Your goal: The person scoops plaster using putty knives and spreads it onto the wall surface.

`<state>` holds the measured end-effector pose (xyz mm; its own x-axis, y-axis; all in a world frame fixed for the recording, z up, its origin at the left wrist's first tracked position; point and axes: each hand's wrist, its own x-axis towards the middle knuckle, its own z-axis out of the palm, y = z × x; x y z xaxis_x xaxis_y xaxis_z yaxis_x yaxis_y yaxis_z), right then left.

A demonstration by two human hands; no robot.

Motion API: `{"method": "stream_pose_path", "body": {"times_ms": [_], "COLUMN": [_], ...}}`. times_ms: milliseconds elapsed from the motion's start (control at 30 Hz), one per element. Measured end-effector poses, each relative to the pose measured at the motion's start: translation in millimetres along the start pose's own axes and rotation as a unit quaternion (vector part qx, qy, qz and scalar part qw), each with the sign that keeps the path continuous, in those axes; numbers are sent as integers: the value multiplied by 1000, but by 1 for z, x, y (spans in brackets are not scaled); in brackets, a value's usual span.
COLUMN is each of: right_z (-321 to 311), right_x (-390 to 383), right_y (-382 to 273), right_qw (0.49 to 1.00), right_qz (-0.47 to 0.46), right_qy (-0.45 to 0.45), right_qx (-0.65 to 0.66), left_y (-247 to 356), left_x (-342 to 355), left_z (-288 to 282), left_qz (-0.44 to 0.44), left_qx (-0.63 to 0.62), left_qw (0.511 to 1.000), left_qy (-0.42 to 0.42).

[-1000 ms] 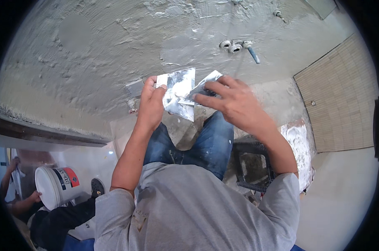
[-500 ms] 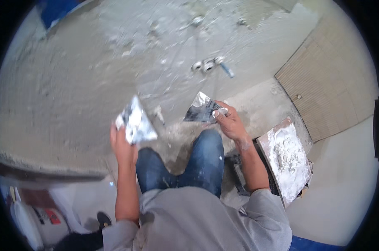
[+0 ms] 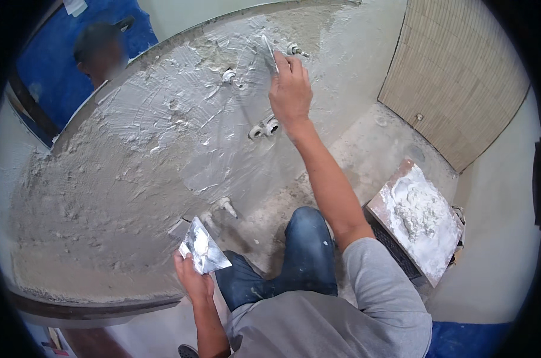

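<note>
My right hand (image 3: 291, 90) is raised to the wall (image 3: 109, 197) and closed around a putty knife (image 3: 267, 48), whose thin blade shows nearly edge-on against the wet grey coat. Close to it is a threaded pipe fitting (image 3: 297, 50). Down by my knee, my left hand (image 3: 194, 278) grips a second, broad putty knife (image 3: 214, 258) with a triangular metal blade. A lump of white plaster (image 3: 200, 243) lies on that blade. More pipe fittings (image 3: 263, 128) stick out of the wall between my hands.
At my right stands a board (image 3: 381, 206) heaped with white plaster. Ribbed beige tiles (image 3: 455, 77) cover the adjoining wall. A low pipe stub (image 3: 227, 206) juts out near my knees. Beyond the wall's top edge, another person's head (image 3: 100, 51) shows before a blue surface.
My right hand has swung up and away from my lap to the upper wall with its putty knife. My left hand has moved lower and slightly right. My view has shifted, revealing another person.
</note>
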<state>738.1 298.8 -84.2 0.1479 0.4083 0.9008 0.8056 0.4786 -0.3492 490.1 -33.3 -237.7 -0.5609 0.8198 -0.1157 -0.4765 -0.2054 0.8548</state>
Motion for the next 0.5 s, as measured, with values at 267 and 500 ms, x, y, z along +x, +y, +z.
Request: {"method": "stream_pose_path", "body": {"times_ms": [267, 500], "right_z": [10, 3], "right_x": [-56, -16], "right_y": [-17, -7], "right_qw": [996, 1000], "right_qz": [-63, 2], "right_qy": [-66, 21], "right_qx": [5, 6], "left_y": [-4, -8], "left_x": [-5, -7], "left_z": [-8, -10], "left_qz": [-14, -28], "left_qx": [-7, -16], "left_qw": [1000, 999], "left_qy": [12, -13]}}
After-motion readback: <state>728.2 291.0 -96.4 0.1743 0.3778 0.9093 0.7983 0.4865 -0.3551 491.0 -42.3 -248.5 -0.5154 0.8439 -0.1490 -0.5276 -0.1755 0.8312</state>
